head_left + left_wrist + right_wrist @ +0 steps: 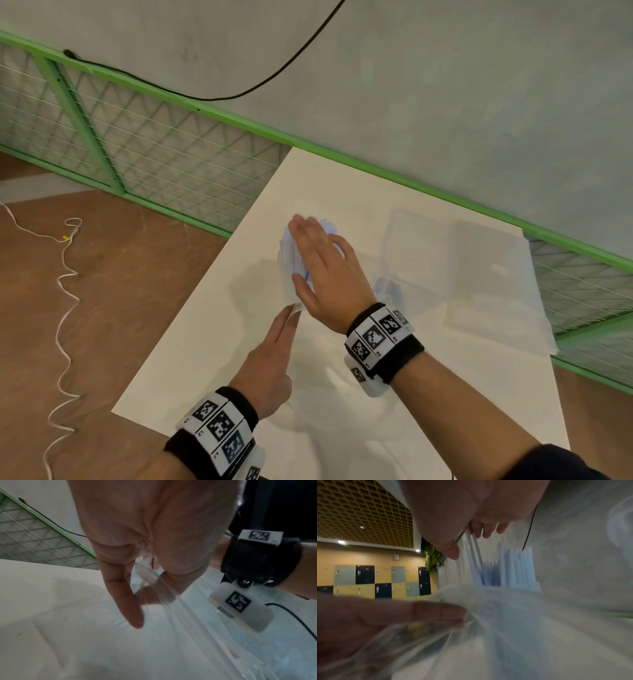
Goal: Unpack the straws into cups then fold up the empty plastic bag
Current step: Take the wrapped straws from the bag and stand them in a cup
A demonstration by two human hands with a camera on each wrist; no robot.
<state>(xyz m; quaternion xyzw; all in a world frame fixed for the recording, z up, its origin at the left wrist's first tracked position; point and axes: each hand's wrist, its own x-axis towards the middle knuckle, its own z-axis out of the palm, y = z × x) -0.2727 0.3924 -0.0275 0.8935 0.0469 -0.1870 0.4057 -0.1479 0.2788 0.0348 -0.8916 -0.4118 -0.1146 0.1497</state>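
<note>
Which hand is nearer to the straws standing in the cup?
Right. The right hand is spread over the straws, fingertips at their tops. The left hand is apart from them, nearer the person, pinching the plastic bag.

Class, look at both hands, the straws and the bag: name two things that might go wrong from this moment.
1. The right hand lies with straight fingers against the straws standing in a cup; a sideways push might tip them over.
2. The left hand pinches the clear bag, which lies close to the cup; pulling it might drag against the cup or the straws.
</note>
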